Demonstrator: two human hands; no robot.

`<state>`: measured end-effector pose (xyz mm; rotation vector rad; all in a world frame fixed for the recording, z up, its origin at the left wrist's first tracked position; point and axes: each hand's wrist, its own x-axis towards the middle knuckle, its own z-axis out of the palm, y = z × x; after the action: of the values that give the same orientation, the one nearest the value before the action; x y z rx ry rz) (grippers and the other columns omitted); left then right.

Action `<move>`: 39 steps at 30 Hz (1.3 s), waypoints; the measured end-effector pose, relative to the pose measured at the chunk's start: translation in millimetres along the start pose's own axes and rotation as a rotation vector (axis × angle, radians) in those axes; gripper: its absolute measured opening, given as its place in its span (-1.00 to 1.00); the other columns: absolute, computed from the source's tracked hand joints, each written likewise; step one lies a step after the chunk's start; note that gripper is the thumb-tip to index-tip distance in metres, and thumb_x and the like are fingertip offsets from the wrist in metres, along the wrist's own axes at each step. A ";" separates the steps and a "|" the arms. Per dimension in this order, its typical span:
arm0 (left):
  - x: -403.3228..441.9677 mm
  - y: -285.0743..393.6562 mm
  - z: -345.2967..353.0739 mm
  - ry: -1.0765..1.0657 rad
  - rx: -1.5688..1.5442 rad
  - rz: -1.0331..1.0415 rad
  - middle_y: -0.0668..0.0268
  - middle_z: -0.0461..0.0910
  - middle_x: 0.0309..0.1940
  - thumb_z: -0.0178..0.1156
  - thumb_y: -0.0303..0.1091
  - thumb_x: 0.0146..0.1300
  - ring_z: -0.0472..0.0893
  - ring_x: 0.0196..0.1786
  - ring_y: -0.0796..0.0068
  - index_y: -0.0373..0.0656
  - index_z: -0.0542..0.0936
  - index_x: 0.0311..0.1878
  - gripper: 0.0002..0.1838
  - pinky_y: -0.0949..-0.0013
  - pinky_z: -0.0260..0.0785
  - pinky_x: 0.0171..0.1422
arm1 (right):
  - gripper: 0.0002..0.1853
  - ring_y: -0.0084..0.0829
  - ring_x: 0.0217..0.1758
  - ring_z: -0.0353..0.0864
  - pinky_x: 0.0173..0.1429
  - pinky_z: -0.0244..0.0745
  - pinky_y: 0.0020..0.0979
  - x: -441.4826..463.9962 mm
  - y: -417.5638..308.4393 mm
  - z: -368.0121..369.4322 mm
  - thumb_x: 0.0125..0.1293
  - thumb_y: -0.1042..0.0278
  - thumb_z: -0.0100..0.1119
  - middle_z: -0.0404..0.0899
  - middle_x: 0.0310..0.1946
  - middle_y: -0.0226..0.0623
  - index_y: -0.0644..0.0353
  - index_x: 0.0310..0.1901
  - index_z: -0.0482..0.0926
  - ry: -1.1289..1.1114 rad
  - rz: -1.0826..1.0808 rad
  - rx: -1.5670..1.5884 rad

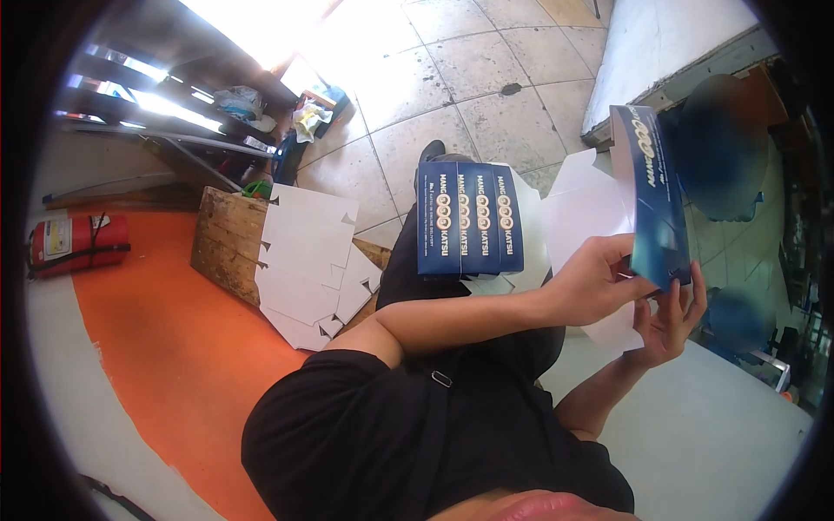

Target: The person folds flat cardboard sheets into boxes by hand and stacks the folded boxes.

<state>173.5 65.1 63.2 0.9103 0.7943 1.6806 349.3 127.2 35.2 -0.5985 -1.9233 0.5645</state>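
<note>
A partly folded blue cardboard box [651, 174] with white inner flaps stands out to the right of my lap, held up in both hands. My left hand [599, 278] reaches across and pinches its near edge, the thumb against the card. Under the same edge, my right hand [667, 326] has its fingertips on the lower corner. White card of the box's inner side hangs open to the left of the printed panel. On my lap lies a stack of folded blue boxes [471, 221] with "KATSU" lettering along their sides.
Flat white box blanks [304, 260] lie on a wooden crate [228, 247] at my left. A red fire extinguisher [82, 243] is on the far left beside the orange surface [174, 330]. Tiled floor [443, 69] spreads ahead; a white ledge [669, 52] stands at upper right.
</note>
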 end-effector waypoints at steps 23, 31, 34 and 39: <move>2.7 -28.7 6.2 -0.221 -0.089 -0.048 0.21 0.60 0.05 0.23 -0.59 0.28 0.60 0.05 0.48 -0.24 0.48 0.13 -0.65 0.33 0.50 0.12 | -0.79 -0.12 0.16 0.52 0.18 0.44 -0.16 15.9 -5.1 -13.1 0.02 0.53 0.49 0.36 0.28 0.02 0.16 -0.35 0.59 -0.073 -0.080 -0.186; 12.7 -20.8 -10.5 -0.426 0.479 0.022 0.04 0.66 -0.27 0.15 -0.56 0.25 0.62 -0.17 -0.06 -0.26 0.55 -0.04 -0.79 0.14 0.42 -0.05 | -0.43 -0.18 0.10 0.47 0.21 0.38 -0.28 11.0 16.5 -52.6 0.37 -0.14 0.08 0.25 0.40 0.20 0.31 0.06 0.50 0.070 0.028 0.173; 9.4 -29.7 -8.1 -0.550 0.599 0.132 0.06 0.65 -0.29 0.12 -0.59 0.24 0.60 -0.18 0.00 -0.25 0.57 -0.05 -0.78 0.10 0.38 -0.01 | -0.42 -0.24 0.09 0.45 0.17 0.38 -0.34 11.5 16.9 -59.2 0.38 -0.07 0.15 0.25 0.42 0.16 0.34 0.14 0.50 0.115 0.060 0.115; 8.6 -30.3 -10.7 -0.629 0.790 0.087 0.08 0.67 -0.25 0.17 -0.57 0.23 0.57 -0.13 0.01 -0.20 0.56 0.08 -0.67 0.02 0.35 0.03 | -0.44 -0.60 -0.31 0.32 -0.21 0.24 -0.60 26.0 -2.7 -66.0 0.01 0.29 0.57 0.43 0.15 -0.27 0.25 0.08 0.62 -0.255 0.199 -0.082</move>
<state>176.6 80.6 33.8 1.9153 0.9807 1.0062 399.4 149.6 80.2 -0.8093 -2.1477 0.7189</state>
